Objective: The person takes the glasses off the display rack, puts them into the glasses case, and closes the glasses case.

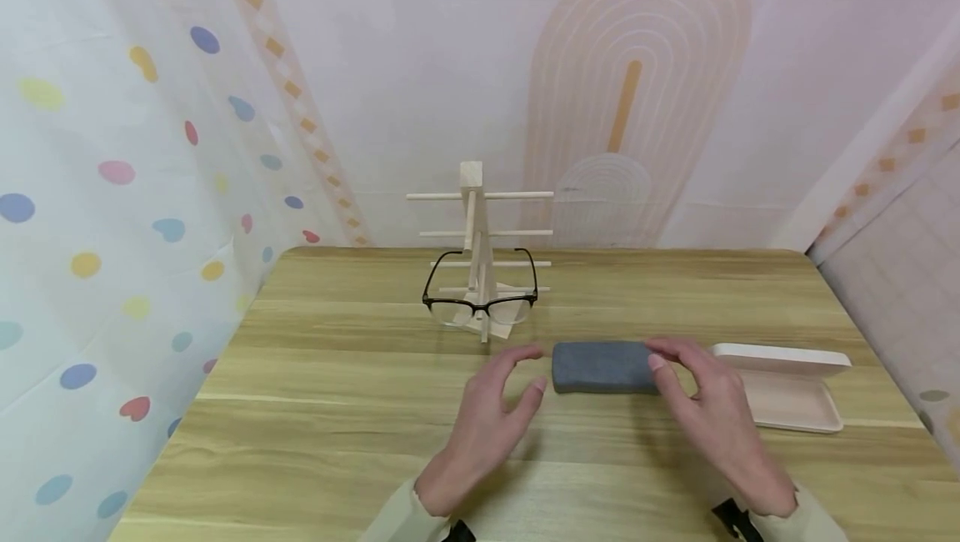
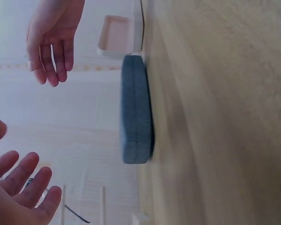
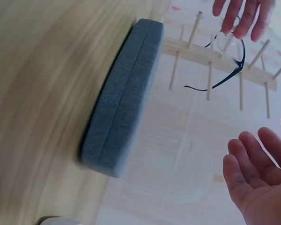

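A closed grey-blue glasses case [image 1: 603, 367] lies on the table, its fabric side and seam showing in the right wrist view. Left of it, my left hand [image 1: 491, 413] is held with fingers and thumb spread apart and nothing between them. My right hand [image 1: 708, 409] overlaps the case's right end in the head view; in the right wrist view this hand [image 3: 262, 173] hovers apart from the case [image 3: 122, 98], fingers loosely bent and holding nothing. Black-rimmed eyeglasses [image 1: 480, 304] hang on a wooden display rack [image 1: 480, 233] behind the case.
To the right, a pale pink-white glasses case [image 1: 791, 400] stands with its lid raised, partly behind my right hand. The wooden table [image 1: 322, 409] meets a patterned curtain [image 1: 420, 92] at the back, with a dotted curtain [image 1: 150, 275] along the left side.
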{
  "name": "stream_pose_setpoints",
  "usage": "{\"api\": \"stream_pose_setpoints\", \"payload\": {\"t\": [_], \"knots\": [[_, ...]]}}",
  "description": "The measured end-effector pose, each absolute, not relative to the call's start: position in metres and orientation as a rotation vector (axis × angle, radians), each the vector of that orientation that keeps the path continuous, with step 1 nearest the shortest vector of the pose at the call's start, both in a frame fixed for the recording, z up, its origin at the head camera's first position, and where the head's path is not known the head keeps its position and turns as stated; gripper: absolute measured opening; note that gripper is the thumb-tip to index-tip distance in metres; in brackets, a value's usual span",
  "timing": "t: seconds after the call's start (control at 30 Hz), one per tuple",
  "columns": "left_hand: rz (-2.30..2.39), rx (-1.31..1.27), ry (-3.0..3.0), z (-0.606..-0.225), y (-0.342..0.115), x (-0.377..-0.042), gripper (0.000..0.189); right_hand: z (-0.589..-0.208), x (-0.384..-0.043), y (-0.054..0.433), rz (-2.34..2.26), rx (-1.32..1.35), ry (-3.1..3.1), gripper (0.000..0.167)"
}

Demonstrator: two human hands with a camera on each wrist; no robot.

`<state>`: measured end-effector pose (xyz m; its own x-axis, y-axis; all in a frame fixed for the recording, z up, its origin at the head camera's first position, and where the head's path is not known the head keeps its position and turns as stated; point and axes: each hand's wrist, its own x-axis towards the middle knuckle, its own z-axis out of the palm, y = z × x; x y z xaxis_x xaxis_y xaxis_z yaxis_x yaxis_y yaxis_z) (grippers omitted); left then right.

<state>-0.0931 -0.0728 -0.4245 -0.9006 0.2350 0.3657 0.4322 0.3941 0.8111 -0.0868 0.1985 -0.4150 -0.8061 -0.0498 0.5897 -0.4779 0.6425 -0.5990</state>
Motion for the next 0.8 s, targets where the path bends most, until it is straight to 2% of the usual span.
{"api": "stream_pose_setpoints", "payload": {"t": [0.3, 0.8], "knots": [[-1.407, -0.682, -2.233, -0.413, -0.091, -0.096, 0.03, -0.41, -0.093, 0.185, 1.001, 0.506, -2.256, 0.023], [-1.292, -0.595, -2.074, -0.397, -0.13, -0.107, 0.029, -0.403, -0.108, 0.16, 1.056, 0.581, -2.238, 0.026]]}}
